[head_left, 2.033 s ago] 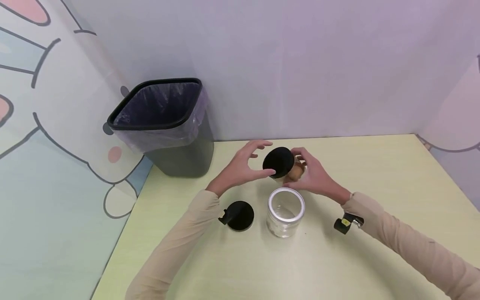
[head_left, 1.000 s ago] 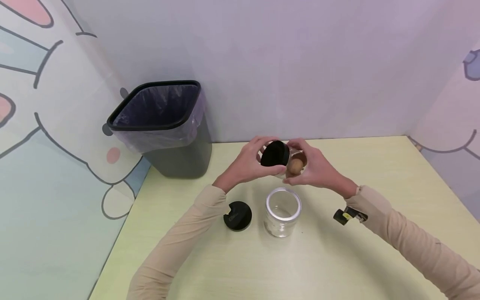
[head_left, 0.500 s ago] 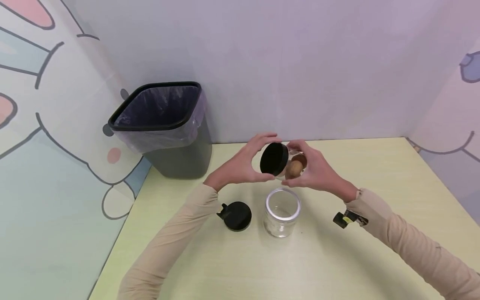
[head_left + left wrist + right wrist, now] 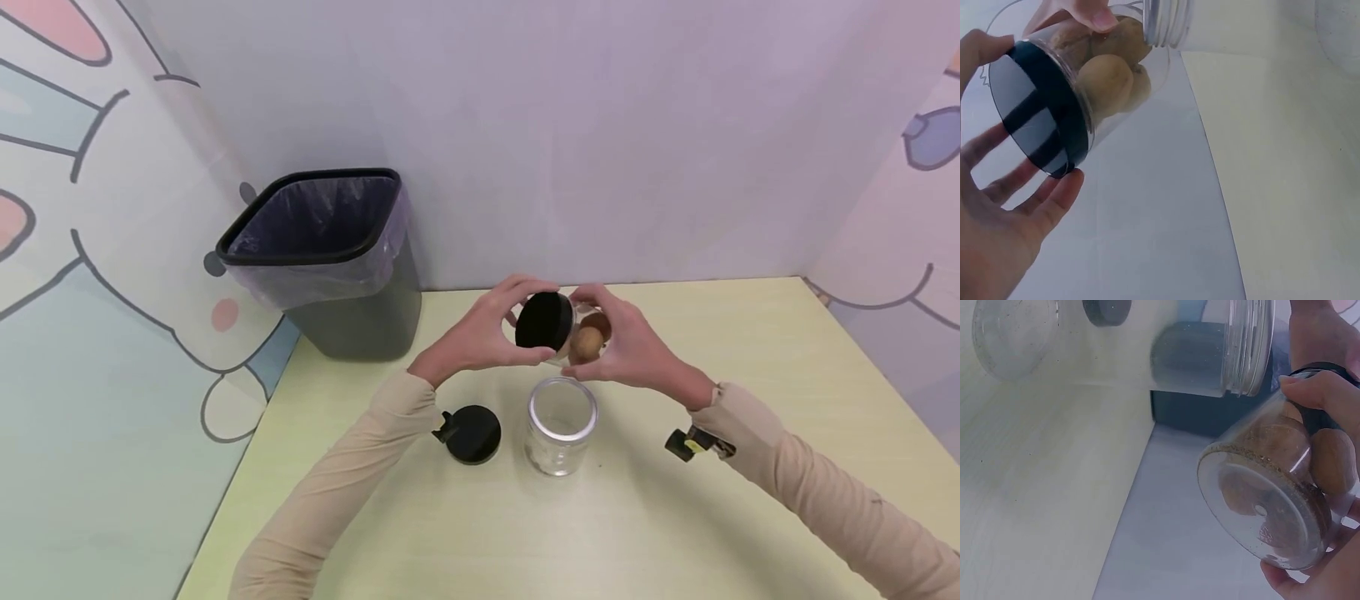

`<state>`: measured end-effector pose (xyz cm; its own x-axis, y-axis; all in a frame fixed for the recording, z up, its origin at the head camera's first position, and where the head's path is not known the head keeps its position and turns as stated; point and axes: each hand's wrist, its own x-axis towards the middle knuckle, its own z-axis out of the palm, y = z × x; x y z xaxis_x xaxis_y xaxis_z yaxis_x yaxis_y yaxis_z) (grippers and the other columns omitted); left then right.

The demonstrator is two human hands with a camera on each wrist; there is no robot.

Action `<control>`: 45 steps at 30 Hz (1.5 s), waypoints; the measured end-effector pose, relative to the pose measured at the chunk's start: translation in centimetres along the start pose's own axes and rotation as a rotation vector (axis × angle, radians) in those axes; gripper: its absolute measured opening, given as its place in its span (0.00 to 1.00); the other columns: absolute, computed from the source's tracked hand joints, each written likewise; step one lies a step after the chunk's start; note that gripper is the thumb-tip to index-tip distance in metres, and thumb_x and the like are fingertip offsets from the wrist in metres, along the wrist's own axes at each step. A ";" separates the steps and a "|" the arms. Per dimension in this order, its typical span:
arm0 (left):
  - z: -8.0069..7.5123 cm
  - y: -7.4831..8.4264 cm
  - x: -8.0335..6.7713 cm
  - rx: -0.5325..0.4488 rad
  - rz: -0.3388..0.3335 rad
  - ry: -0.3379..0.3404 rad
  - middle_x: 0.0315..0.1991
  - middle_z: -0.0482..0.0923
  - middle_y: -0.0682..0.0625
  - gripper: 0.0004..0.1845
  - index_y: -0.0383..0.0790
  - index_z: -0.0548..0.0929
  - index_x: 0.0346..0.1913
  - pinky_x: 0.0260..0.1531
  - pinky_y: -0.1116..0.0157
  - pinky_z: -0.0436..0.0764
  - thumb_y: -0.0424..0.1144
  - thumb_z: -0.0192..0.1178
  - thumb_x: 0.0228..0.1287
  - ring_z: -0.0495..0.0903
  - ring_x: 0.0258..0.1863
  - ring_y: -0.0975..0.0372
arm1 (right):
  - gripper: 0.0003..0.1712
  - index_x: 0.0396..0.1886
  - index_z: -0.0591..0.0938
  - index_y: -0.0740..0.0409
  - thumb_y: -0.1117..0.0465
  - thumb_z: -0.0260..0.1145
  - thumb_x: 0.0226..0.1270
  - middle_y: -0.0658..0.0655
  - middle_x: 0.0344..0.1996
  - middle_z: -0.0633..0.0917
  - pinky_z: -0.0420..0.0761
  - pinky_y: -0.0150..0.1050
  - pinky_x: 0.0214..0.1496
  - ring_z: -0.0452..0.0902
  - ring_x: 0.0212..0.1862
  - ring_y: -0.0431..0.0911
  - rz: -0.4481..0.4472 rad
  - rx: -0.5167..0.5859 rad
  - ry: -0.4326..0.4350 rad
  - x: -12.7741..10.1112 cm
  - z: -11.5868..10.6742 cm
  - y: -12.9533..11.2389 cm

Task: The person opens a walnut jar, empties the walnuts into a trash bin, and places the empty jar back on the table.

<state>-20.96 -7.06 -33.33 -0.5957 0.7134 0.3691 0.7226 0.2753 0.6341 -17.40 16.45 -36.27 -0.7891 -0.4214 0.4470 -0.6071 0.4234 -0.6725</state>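
Holding the filled jar (image 4: pixel 1266 500) above the bench (image 4: pixel 675 533), just beyond the lidless jar (image 4: pixel 557 454), you had your left hand (image 4: pixel 483 335) pinching its black lid (image 4: pixel 542 322) by the rim, while your right hand (image 4: pixel 632 346) gripped the clear body. Looked to me like you were working that lid, couldn't tell which way it was turning. Best bet was keeping the body firm, turning the lid square so it didn't bind, and not dipping that end, or the brown round pieces (image 4: pixel 1107 84) could've spilled. Its long axis ran roughly crosswise and tilted, lid facing left and somewhat up toward you, base to your right.
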 end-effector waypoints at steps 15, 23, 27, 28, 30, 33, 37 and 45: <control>0.2 0.1 -0.3 0.006 -0.048 -0.006 0.63 0.61 0.57 0.44 0.55 0.64 0.68 0.50 0.64 0.74 0.52 0.73 0.47 0.64 0.59 0.68 | 0.49 0.56 0.67 0.56 0.62 0.84 0.31 0.55 0.49 0.75 0.80 0.32 0.36 0.82 0.36 0.42 -0.027 0.001 0.021 -0.1 0.0 0.3; 0.1 0.1 -0.4 -0.003 0.066 -0.001 0.62 0.64 0.56 0.41 0.51 0.68 0.65 0.47 0.63 0.75 0.45 0.74 0.45 0.64 0.59 0.65 | 0.50 0.56 0.66 0.59 0.67 0.84 0.28 0.56 0.48 0.75 0.80 0.30 0.36 0.82 0.37 0.42 -0.008 -0.006 0.017 -0.1 0.0 -0.3; 0.4 0.1 -0.5 -0.012 -0.029 0.104 0.55 0.70 0.57 0.39 0.51 0.71 0.62 0.35 0.65 0.79 0.50 0.74 0.43 0.71 0.47 0.64 | 0.49 0.55 0.67 0.64 0.71 0.83 0.27 0.59 0.47 0.76 0.80 0.31 0.36 0.83 0.36 0.46 -0.020 0.001 0.030 -0.2 0.3 -0.4; 0.5 0.2 -0.6 -0.015 -0.052 0.125 0.54 0.71 0.57 0.39 0.51 0.71 0.62 0.34 0.65 0.80 0.51 0.74 0.43 0.72 0.45 0.63 | 0.49 0.55 0.67 0.63 0.71 0.83 0.27 0.59 0.47 0.76 0.80 0.31 0.36 0.83 0.36 0.46 -0.017 0.002 0.031 -0.2 0.3 -0.4; 0.6 0.2 -0.7 -0.024 -0.084 0.157 0.52 0.71 0.57 0.38 0.51 0.72 0.60 0.32 0.64 0.80 0.51 0.74 0.42 0.73 0.43 0.62 | 0.50 0.55 0.67 0.61 0.70 0.83 0.28 0.57 0.47 0.76 0.80 0.31 0.36 0.83 0.36 0.44 -0.008 -0.003 0.034 -0.3 0.4 -0.3; 0.7 0.3 -0.9 -0.040 -0.101 0.188 0.51 0.72 0.58 0.38 0.51 0.72 0.59 0.31 0.64 0.80 0.51 0.75 0.41 0.73 0.42 0.61 | 0.51 0.56 0.67 0.57 0.66 0.84 0.28 0.54 0.47 0.76 0.80 0.31 0.36 0.82 0.36 0.42 0.007 -0.010 0.040 -0.5 0.3 -0.1; 0.5 0.3 -1.0 -0.052 -0.117 0.219 0.50 0.72 0.57 0.38 0.52 0.73 0.57 0.31 0.64 0.80 0.51 0.76 0.40 0.73 0.41 0.59 | 0.52 0.57 0.67 0.55 0.63 0.85 0.28 0.53 0.47 0.76 0.80 0.33 0.36 0.82 0.36 0.41 0.008 -0.013 0.051 -0.6 0.1 0.3; 0.0 -0.2 -1.7 -0.068 -0.167 0.236 0.51 0.71 0.57 0.38 0.53 0.72 0.58 0.32 0.62 0.80 0.51 0.76 0.41 0.73 0.42 0.60 | 0.51 0.57 0.67 0.54 0.61 0.85 0.28 0.52 0.48 0.77 0.79 0.31 0.37 0.81 0.37 0.41 0.048 -0.023 0.071 -0.9 0.0 0.4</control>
<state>-20.09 -8.38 -34.10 -0.7749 0.4904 0.3987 0.5876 0.3266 0.7404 -16.92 17.05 -36.96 -0.8218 -0.3427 0.4552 -0.5693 0.4605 -0.6810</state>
